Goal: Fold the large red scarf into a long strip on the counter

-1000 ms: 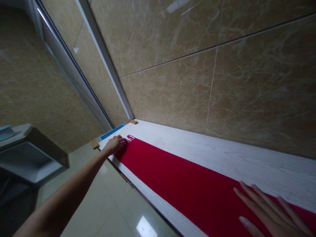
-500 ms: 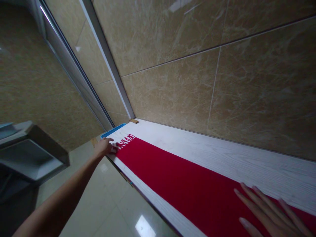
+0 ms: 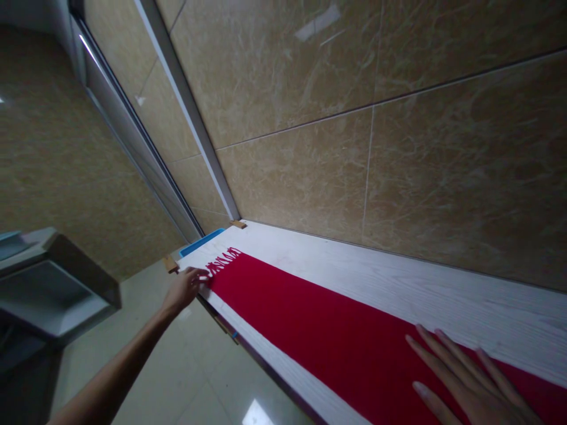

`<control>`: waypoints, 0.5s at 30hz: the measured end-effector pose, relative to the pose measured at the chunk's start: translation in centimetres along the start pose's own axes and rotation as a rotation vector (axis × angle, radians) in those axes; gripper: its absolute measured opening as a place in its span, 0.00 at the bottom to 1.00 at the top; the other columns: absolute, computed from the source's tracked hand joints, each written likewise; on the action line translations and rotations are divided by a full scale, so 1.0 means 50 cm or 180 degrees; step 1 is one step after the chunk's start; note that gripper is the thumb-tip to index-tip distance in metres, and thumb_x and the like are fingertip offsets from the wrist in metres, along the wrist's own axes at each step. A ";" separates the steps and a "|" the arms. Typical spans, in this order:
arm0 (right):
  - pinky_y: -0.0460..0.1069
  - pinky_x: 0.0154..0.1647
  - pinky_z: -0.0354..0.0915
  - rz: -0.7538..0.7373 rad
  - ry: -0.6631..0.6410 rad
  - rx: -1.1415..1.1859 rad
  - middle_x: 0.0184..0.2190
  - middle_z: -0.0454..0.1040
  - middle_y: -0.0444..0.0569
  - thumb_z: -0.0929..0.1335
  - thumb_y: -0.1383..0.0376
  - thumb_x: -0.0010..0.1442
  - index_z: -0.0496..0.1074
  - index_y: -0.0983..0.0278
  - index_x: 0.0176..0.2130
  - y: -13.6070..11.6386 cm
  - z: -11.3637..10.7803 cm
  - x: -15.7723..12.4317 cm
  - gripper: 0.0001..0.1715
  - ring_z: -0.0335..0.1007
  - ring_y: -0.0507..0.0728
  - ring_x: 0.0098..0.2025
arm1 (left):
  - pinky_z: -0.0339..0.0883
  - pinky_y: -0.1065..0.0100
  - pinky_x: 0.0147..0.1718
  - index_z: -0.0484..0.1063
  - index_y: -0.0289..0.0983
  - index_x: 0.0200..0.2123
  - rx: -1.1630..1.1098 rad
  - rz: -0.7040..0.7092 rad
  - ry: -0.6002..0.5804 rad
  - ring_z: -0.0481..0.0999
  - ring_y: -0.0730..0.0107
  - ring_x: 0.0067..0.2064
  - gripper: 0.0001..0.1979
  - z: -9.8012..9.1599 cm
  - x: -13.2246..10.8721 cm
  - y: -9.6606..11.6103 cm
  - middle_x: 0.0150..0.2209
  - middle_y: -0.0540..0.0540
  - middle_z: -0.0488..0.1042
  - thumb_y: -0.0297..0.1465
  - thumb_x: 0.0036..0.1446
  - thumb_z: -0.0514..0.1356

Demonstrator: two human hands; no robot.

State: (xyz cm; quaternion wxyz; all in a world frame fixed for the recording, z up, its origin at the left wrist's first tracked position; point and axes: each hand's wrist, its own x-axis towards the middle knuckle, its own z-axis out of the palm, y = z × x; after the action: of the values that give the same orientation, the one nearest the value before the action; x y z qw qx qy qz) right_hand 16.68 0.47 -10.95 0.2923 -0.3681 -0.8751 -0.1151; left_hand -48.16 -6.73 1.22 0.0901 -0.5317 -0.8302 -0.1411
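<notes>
A long red scarf [image 3: 310,319] with a twisted fringe [image 3: 224,260] at its far end lies flat along a white wood-grain tabletop [image 3: 376,271]. At the far left corner of the scarf, by the fringe, is my left hand [image 3: 188,286]. Its fingers are bent together at the scarf's edge and look closed on it, though the fingertips are small and partly hidden. My right hand [image 3: 469,378] rests palm down over the near part of the scarf at lower right, fingers stretched and spread.
A tan tiled wall [image 3: 274,183] runs along the table's far side. Beyond the table's end are a blue tray [image 3: 201,242] and small wooden blocks [image 3: 239,224]. A white open-fronted cabinet [image 3: 53,289] stands at left on the shiny tiled floor [image 3: 177,366].
My left hand has drawn back slightly from the fringe, toward the table's near edge. The right hand has shifted a little left in view, still spread. The camera view has tilted slightly.
</notes>
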 end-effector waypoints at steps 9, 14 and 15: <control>0.74 0.61 0.69 0.0307 -0.0362 0.0303 0.68 0.64 0.41 0.63 0.47 0.66 0.43 0.36 0.74 -0.006 -0.009 -0.003 0.43 0.66 0.69 0.66 | 0.77 0.56 0.46 0.79 0.31 0.48 -0.0520 -0.0760 0.0398 0.83 0.51 0.44 0.25 -0.009 -0.053 -0.003 0.48 0.30 0.79 0.35 0.55 0.51; 0.73 0.71 0.56 0.0682 -0.0852 0.0485 0.69 0.63 0.42 0.60 0.44 0.66 0.64 0.44 0.69 -0.024 -0.023 0.023 0.36 0.57 0.68 0.72 | 0.77 0.62 0.38 0.79 0.38 0.39 -0.0794 -0.0646 0.0277 0.83 0.54 0.38 0.21 -0.042 -0.099 0.024 0.39 0.38 0.82 0.44 0.54 0.54; 0.74 0.73 0.52 0.0786 -0.0984 0.0499 0.70 0.62 0.44 0.59 0.44 0.66 0.65 0.48 0.69 -0.033 -0.036 0.034 0.36 0.55 0.68 0.73 | 0.77 0.63 0.34 0.79 0.38 0.40 -0.0933 -0.0600 0.0201 0.82 0.55 0.36 0.23 -0.045 -0.108 0.034 0.36 0.40 0.82 0.48 0.54 0.55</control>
State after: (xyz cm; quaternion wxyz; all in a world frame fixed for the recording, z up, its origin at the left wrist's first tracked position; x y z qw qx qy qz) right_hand 15.34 -0.47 -8.49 0.1942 -0.4620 -0.8641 0.0479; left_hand -44.35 -11.44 1.96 0.0239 -0.4543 -0.8437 -0.2851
